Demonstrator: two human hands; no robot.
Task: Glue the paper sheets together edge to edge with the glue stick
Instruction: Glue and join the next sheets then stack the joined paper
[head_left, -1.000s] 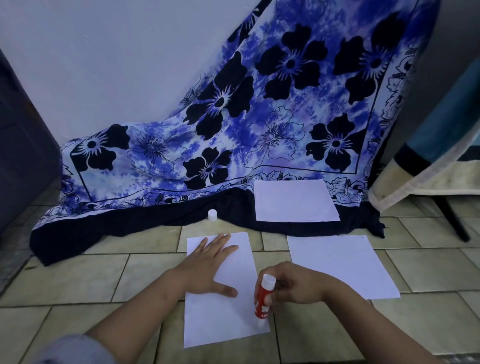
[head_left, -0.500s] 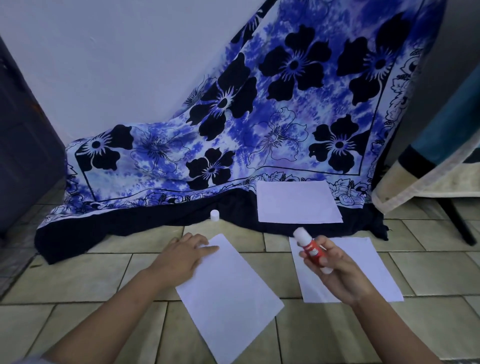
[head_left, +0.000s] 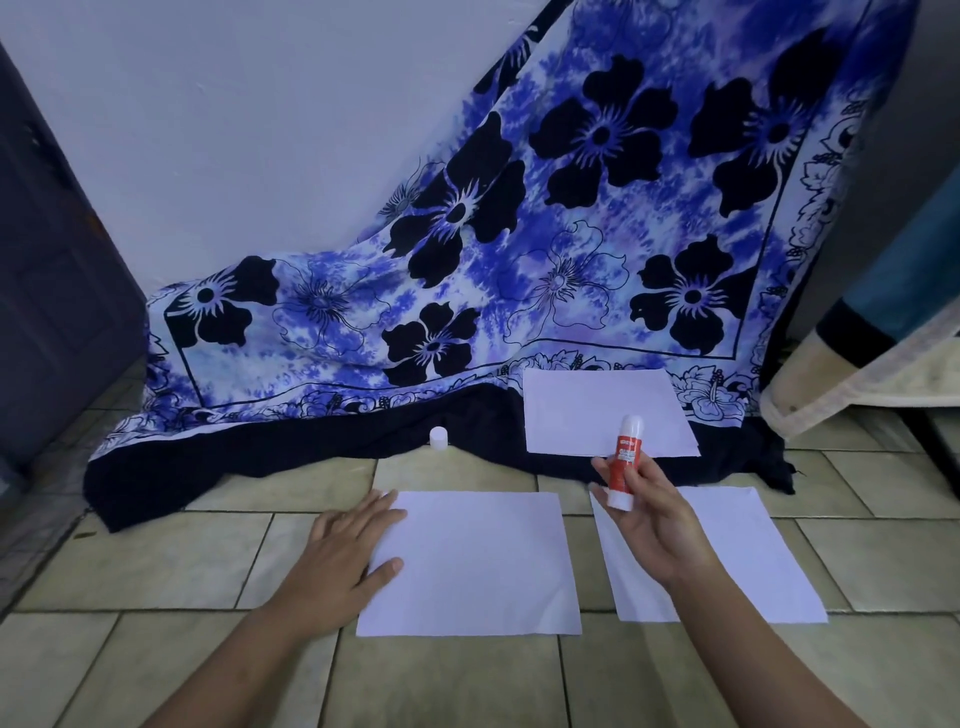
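Three white paper sheets lie before me. The near-left sheet (head_left: 478, 564) lies flat on the tiled floor, wide side toward me. My left hand (head_left: 345, 553) rests flat on its left edge, fingers straight. A second sheet (head_left: 753, 556) lies to the right on the tiles, a narrow gap between the two. My right hand (head_left: 649, 519) hovers over that sheet's left part and grips a red glue stick (head_left: 626, 460) upright, uncapped, white tip up. A third sheet (head_left: 605, 418) lies farther back on the dark cloth hem. The white cap (head_left: 439, 437) stands on the hem to the left.
A blue floral cloth (head_left: 519, 270) drapes from the wall down onto the floor behind the sheets. A dark door or cabinet (head_left: 52, 291) stands at the left. A mattress or cushion edge (head_left: 872, 374) juts in at the right. Beige tiles (head_left: 156, 561) spread around the sheets.
My left hand has turned the near-left sheet from upright through a slant to lying wide. My right hand has lifted the glue stick from that sheet's edge up and to the right.
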